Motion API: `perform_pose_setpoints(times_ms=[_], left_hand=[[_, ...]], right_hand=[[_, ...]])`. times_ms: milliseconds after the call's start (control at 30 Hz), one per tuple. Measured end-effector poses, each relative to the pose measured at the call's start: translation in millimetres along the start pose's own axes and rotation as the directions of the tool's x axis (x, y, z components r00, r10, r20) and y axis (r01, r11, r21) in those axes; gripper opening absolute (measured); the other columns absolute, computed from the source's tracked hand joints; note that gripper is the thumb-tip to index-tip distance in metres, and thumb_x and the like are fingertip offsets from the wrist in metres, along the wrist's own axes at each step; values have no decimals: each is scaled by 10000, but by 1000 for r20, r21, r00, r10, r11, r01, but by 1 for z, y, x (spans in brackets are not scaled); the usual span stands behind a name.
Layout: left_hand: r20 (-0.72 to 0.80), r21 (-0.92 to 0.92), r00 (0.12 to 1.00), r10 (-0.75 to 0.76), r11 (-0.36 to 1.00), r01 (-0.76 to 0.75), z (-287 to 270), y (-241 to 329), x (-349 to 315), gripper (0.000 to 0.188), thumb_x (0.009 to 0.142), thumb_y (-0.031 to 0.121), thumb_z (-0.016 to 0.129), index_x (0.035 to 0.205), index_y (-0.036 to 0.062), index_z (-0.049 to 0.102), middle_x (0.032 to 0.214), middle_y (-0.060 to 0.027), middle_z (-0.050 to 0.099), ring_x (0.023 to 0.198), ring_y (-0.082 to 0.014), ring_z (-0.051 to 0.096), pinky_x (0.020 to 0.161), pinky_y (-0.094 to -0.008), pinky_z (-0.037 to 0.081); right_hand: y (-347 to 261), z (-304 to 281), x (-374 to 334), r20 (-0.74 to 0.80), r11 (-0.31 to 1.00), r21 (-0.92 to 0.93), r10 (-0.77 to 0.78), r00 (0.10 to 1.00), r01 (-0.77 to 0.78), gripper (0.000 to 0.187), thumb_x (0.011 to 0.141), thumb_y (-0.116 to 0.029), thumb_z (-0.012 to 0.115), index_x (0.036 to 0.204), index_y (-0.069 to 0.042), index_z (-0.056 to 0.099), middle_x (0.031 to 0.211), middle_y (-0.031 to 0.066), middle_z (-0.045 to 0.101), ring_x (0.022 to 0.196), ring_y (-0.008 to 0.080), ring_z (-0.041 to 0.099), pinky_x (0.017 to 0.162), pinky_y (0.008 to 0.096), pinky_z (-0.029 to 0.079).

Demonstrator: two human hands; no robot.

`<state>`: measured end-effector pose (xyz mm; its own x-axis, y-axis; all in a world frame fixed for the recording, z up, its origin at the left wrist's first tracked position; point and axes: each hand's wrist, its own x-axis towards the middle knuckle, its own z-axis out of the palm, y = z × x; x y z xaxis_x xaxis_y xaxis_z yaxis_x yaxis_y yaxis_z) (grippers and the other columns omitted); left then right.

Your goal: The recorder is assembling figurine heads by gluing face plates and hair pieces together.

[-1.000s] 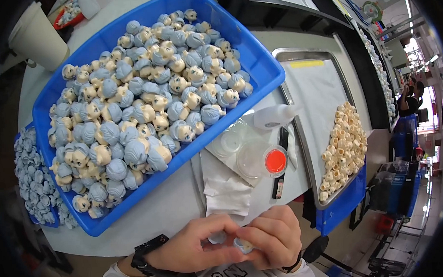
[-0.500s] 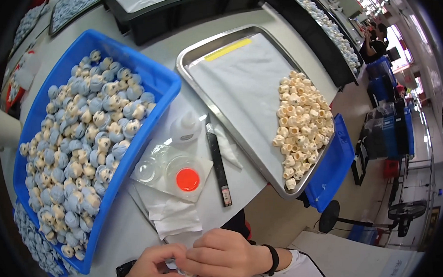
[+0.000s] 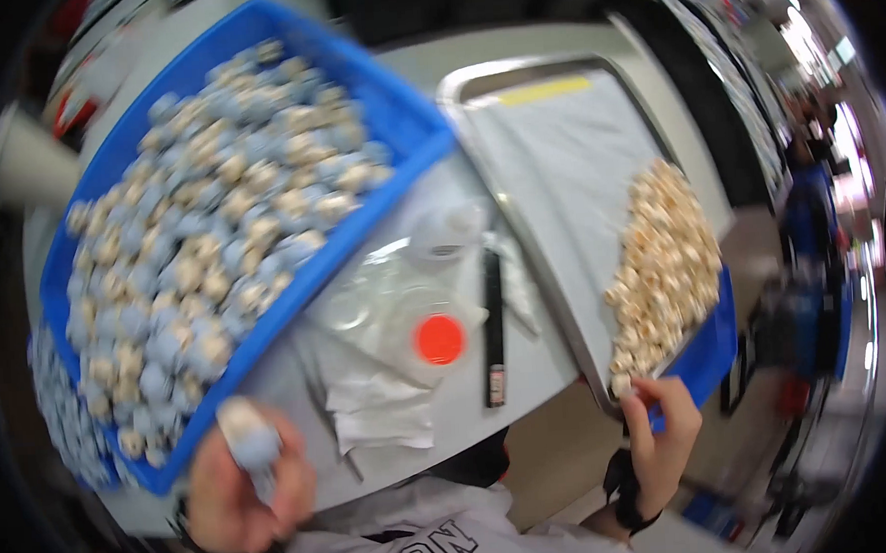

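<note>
In my left hand [image 3: 236, 496], at the near corner of the blue bin, is a small doll-head-like piece [image 3: 252, 444], pale blue with a cream end. My right hand [image 3: 664, 435] reaches to the near corner of the metal tray [image 3: 535, 262], thumb and finger pinched on a small cream hollow piece [image 3: 621, 384] at the pile's end. The other cream pieces [image 3: 667, 255] lie heaped along the tray's right side on white lining. Many blue-and-cream pieces [image 3: 201, 239] fill the blue bin [image 3: 361, 238] at left. Motion blurs both hands somewhat.
Between bin and tray lie a black-handled knife [image 3: 494, 324], a white bottle [image 3: 446, 233], a clear dish with a red-orange disc [image 3: 438, 340] and white tissues [image 3: 382, 415]. A second blue bin [image 3: 715, 337] sits beneath the tray's right edge. Black trays [image 3: 509, 8] line the back.
My hands were together at the near table edge around a small piece. They have parted: the left moved left toward the bin with a piece, the right reached to the tray's cream pile. The view shifted.
</note>
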<state>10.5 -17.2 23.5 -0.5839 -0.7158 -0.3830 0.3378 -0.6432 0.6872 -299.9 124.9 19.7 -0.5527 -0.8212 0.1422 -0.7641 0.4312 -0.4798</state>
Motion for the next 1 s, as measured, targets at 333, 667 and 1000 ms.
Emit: perform_pose_setpoints(times_ms=[333, 667, 1000], left_hand=[[-46, -407, 999, -14, 913, -6, 15, 20, -3, 492, 960, 347, 303, 1269, -35, 319, 839, -132, 490, 583, -167, 476, 530, -275, 421], [178, -80, 956, -233, 965, 250, 6, -13, 9, 326, 792, -77, 587, 1101, -67, 484, 1091, -223, 527, 906, -185, 574, 740, -269, 499], [416, 253, 909, -12, 962, -104, -20, -16, 13, 413, 891, 303, 544, 1059, -73, 534, 1076, -202, 523, 931, -259, 556, 759, -312, 440]], right_hand=[[-5, 11, 2, 145, 995, -88, -37, 989, 50, 210, 742, -10, 613, 948, 15, 576, 786, 65, 513, 589, 133, 466, 508, 239, 357], [-110, 62, 1, -38, 526, 681, -670, 742, 510, 197, 739, -139, 672, 897, -51, 596, 934, 182, 558, 737, 251, 578, 622, 288, 471], [-155, 101, -8, -221, 512, 699, -508, 832, 499, 236, 681, -105, 701, 893, -45, 616, 860, 111, 588, 694, 235, 555, 612, 303, 462]])
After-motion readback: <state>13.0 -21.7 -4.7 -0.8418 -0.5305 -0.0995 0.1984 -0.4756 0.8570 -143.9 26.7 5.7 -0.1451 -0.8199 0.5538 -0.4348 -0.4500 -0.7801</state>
